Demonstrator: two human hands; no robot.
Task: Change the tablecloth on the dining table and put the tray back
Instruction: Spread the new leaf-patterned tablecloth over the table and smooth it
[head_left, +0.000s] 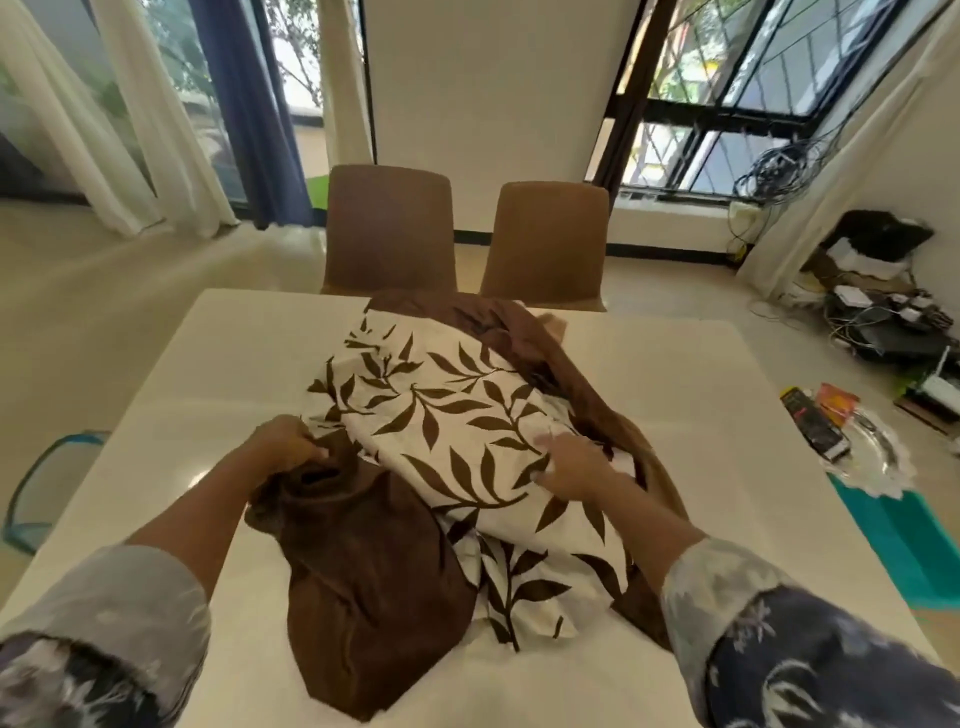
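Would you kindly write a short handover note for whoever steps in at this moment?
Left hand: grip closed on the bunched brown edge of the tablecloth.
Right hand: lying on the leaf-print part, grip unclear.
The cloth is heaped mid-table, the top bare around it.
The tray, holding small items, sits on a teal surface to the right, off the table.
Left: finish the cloth change, then return the tray.

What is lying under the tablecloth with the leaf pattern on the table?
A plain brown cloth shows beneath the leaf-patterned tablecloth, spreading out on both sides over the white table. Anything under the middle is covered.
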